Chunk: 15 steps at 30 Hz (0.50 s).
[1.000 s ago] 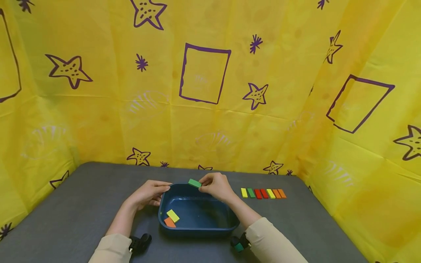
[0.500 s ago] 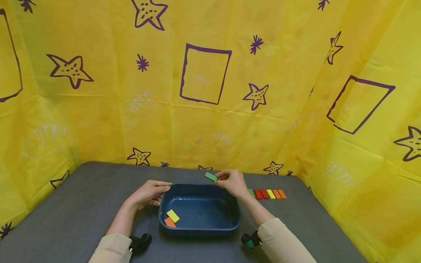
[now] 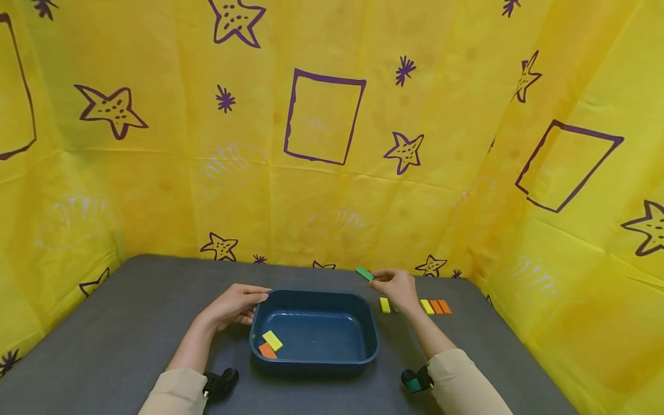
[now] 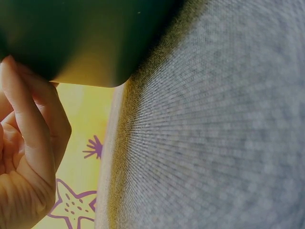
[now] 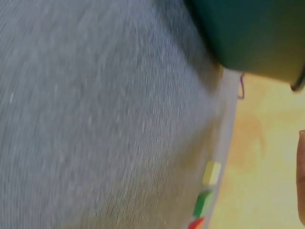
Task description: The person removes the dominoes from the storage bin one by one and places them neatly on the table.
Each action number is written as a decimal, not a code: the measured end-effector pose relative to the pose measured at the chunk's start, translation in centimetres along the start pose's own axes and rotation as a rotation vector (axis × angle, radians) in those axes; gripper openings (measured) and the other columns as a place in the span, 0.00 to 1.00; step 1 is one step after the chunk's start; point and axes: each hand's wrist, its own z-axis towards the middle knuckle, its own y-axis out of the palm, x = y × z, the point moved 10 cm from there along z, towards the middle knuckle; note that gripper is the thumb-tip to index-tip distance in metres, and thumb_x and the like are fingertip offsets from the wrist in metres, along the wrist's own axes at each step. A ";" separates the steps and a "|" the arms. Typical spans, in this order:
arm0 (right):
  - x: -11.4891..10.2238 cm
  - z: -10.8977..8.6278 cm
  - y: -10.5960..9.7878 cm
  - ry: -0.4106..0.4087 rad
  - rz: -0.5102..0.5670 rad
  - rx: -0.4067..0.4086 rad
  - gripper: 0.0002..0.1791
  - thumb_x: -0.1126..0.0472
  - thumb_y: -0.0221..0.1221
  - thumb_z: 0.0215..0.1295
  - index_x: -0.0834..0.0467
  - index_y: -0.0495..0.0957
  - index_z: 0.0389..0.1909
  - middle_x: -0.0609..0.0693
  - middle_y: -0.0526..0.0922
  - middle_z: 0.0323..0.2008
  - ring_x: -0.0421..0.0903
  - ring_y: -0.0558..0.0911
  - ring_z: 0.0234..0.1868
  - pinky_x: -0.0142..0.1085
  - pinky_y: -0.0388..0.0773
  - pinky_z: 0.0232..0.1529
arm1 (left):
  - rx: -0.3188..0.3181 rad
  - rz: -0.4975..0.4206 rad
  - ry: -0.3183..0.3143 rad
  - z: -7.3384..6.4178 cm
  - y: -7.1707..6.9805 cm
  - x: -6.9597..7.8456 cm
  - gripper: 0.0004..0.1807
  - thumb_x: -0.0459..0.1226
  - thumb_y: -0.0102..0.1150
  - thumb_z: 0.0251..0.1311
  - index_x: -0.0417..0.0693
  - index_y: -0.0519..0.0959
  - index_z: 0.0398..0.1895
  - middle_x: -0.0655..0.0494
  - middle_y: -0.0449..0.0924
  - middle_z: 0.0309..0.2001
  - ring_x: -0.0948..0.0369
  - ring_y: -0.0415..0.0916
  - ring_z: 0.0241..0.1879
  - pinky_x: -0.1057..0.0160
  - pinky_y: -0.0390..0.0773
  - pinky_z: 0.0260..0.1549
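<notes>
A dark blue plastic bin (image 3: 313, 363) stands on the grey table in the head view. My left hand (image 3: 236, 305) grips its back left corner; the left wrist view has the fingers against the bin's wall (image 4: 90, 38). To the right of the bin, my right hand (image 3: 396, 288) pinches one end of a green block (image 3: 365, 274) above the table. A yellow block (image 3: 272, 340) leans on an orange block (image 3: 267, 351) in the bin's front left corner. The right wrist view catches only a sliver of finger at its edge, the held block out of sight.
A row of flat blocks lies right of the bin: a yellow block (image 3: 385, 305), another yellow block (image 3: 427, 306) and orange blocks (image 3: 444, 306); the right hand covers its middle. The right wrist view includes a green block (image 5: 203, 203) and a red block (image 5: 196, 223). Yellow patterned cloth (image 3: 332, 219) surrounds the table.
My right hand has carried the green block rightward, from over the bin's back rim to beyond its back right corner. The left hand and the bin stay put.
</notes>
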 end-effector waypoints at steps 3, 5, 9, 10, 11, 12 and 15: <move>1.0 0.2 -1.2 0.014 -0.017 0.035 0.14 0.63 0.69 0.54 0.61 0.87 0.42 0.59 0.89 0.36 0.52 0.90 0.33 0.38 0.86 0.33 | 0.000 0.002 -0.005 0.1 0.0 0.0 0.28 0.42 0.53 0.71 0.35 0.68 0.69 0.59 0.77 0.24 0.67 0.71 0.19 0.71 0.79 0.23; 1.6 0.3 -2.1 0.021 -0.042 0.056 0.14 0.61 0.69 0.55 0.61 0.87 0.43 0.59 0.90 0.36 0.51 0.90 0.32 0.34 0.85 0.31 | 0.001 0.004 -0.008 0.1 0.0 0.0 0.28 0.42 0.53 0.71 0.35 0.68 0.69 0.59 0.77 0.24 0.67 0.71 0.19 0.71 0.79 0.23; 2.9 0.3 -3.7 0.046 -0.077 0.092 0.15 0.60 0.69 0.56 0.61 0.86 0.45 0.59 0.89 0.38 0.49 0.89 0.31 0.31 0.82 0.29 | 0.008 0.010 -0.017 0.1 0.0 -0.1 0.28 0.42 0.53 0.71 0.36 0.68 0.69 0.59 0.77 0.24 0.67 0.71 0.18 0.71 0.79 0.23; 3.2 0.3 -4.2 0.049 -0.082 0.101 0.15 0.60 0.69 0.56 0.61 0.86 0.45 0.60 0.89 0.38 0.48 0.89 0.30 0.30 0.81 0.29 | 0.010 0.011 -0.019 0.1 0.0 -0.1 0.28 0.42 0.53 0.71 0.36 0.68 0.69 0.59 0.77 0.24 0.67 0.71 0.18 0.71 0.79 0.23; 3.6 0.3 -4.6 0.052 -0.089 0.114 0.16 0.61 0.69 0.56 0.62 0.86 0.45 0.60 0.89 0.39 0.47 0.89 0.30 0.30 0.81 0.28 | 0.012 0.011 -0.021 0.1 0.0 -0.1 0.28 0.42 0.53 0.71 0.36 0.68 0.69 0.59 0.77 0.24 0.67 0.71 0.18 0.71 0.79 0.23; 3.9 0.3 -5.1 0.054 -0.093 0.127 0.16 0.61 0.69 0.56 0.62 0.86 0.45 0.61 0.89 0.39 0.47 0.89 0.30 0.29 0.81 0.28 | 0.015 0.012 -0.023 0.2 -0.1 -0.1 0.28 0.42 0.53 0.71 0.37 0.68 0.69 0.59 0.76 0.24 0.66 0.71 0.19 0.71 0.78 0.23; 5.0 0.3 -6.4 0.069 -0.116 0.160 0.16 0.60 0.68 0.57 0.62 0.86 0.46 0.61 0.89 0.39 0.45 0.89 0.28 0.29 0.80 0.27 | 0.021 0.015 -0.025 0.2 -0.1 -0.1 0.28 0.43 0.53 0.71 0.37 0.68 0.69 0.59 0.76 0.24 0.66 0.70 0.19 0.71 0.78 0.23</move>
